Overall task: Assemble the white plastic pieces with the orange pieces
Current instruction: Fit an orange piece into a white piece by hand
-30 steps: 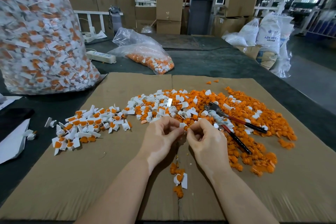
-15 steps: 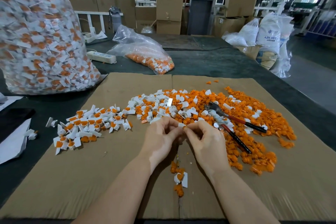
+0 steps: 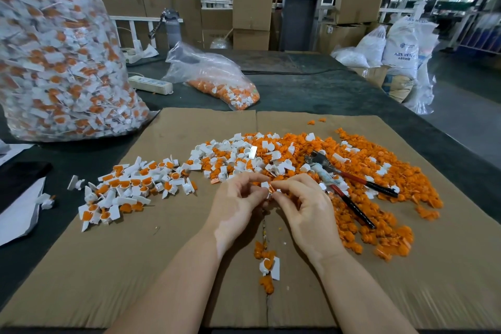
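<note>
Two hands meet over the cardboard (image 3: 162, 238): left hand (image 3: 233, 209) pinches a white piece (image 3: 265, 185), right hand (image 3: 306, 206) pinches an orange piece (image 3: 271, 192) against it. Step: mating. Next, likely: press home, align first.

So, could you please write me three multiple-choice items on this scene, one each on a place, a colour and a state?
1. Where do the pliers lie?
A. on the orange pieces right of the hands
B. inside the big bag
C. on the floor

2. What colour are the pliers' handles?
A. blue and yellow
B. red and black
C. green

3. What are the hands doing?
A. resting flat on the cardboard
B. gripping the pliers
C. pinching small pieces between them

Answers: 1 A, they rest on the orange pile. 2 B, red shafts end in black grips. 3 C, the left hand and right hand meet fingertips on a white piece and an orange piece.
</note>
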